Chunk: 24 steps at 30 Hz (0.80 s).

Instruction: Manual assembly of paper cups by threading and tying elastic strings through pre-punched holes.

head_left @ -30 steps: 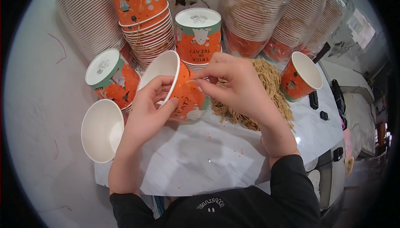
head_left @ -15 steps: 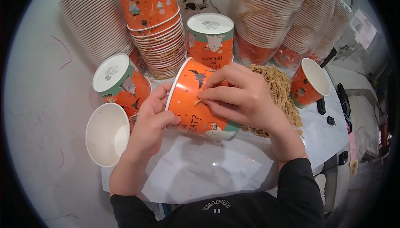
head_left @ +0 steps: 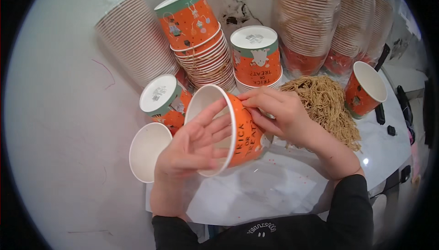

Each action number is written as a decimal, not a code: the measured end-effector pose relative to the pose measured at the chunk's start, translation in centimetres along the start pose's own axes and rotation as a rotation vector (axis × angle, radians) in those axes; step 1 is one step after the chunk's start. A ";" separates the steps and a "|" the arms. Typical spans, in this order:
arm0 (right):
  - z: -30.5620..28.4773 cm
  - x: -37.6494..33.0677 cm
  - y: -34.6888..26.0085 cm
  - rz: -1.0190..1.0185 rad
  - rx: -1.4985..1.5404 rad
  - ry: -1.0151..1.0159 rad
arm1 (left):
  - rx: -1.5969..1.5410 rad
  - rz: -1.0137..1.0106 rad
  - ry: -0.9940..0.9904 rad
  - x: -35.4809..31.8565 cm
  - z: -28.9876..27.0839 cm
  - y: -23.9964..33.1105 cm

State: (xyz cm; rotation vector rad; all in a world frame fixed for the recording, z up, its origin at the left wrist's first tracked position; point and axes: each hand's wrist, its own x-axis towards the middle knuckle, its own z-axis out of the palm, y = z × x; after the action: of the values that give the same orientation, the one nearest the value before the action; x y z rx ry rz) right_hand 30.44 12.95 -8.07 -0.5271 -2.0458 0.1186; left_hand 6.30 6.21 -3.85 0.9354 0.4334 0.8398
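Note:
An orange paper bucket (head_left: 247, 136) with a white rim and dark lettering is tilted between my hands, its mouth facing left. My left hand (head_left: 194, 146) has its fingers stretched out and reaching into the mouth, slightly blurred. My right hand (head_left: 281, 113) is closed at the bucket's outer side near the rim, fingertips pressed to the wall. Whatever lies under those fingertips is hidden. Just beyond my right hand lies a heap of tan cords (head_left: 327, 108).
At the back rise a stack of orange buckets (head_left: 196, 26), an upturned bucket pile (head_left: 256, 62) and bagged stacks (head_left: 306, 17). To the left are an upturned bucket (head_left: 167, 101) and a bucket facing up (head_left: 150, 151). Another bucket (head_left: 366, 90) stands at right.
My left hand has let go of the bucket's rim and moved its fingers into the mouth. The bucket has turned, showing more of its inside. The cord end at my right fingers no longer shows.

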 end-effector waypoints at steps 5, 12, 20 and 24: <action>0.4 -0.1 -0.6 0.034 0.034 0.130 | 0.161 0.115 -0.020 1.1 0.2 -1.0; 0.7 -0.4 -1.3 -0.452 0.008 -0.066 | -0.128 0.228 0.055 2.1 -0.3 -1.7; -0.1 -0.2 3.1 -0.331 -0.269 -0.014 | 0.410 0.028 0.111 2.4 -2.2 -3.2; 0.0 0.3 4.0 -0.142 -0.211 0.110 | 1.230 0.091 -0.040 3.3 -2.9 -6.3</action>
State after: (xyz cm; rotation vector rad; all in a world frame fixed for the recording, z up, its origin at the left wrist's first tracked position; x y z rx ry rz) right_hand 31.57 16.69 -9.06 -0.5042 -1.9910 -0.2082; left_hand 9.15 8.30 -10.70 2.1043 0.9082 0.5816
